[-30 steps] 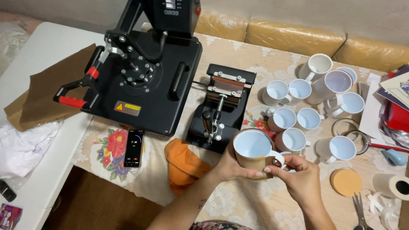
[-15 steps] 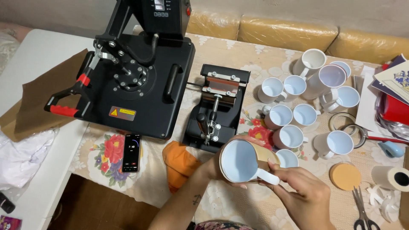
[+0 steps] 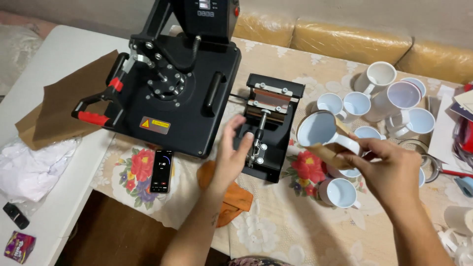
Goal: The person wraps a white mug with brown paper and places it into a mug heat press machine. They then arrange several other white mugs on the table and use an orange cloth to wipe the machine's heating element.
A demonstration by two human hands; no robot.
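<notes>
1. The white mug [image 3: 322, 130] is tilted on its side, its open mouth facing the camera, with a brown wrap around its body.
2. The right hand [image 3: 389, 170] pinches the mug by its handle and holds it above the flowered tablecloth [image 3: 276, 226], just right of the small black mug press [image 3: 268, 125].
3. The fingers cover most of the handle, so the exact grip is hard to make out.
4. The left hand [image 3: 231, 155], fingers spread and holding nothing, hovers at the press's lever, apparently touching it.
5. More white mugs [image 3: 389, 98] stand behind.
</notes>
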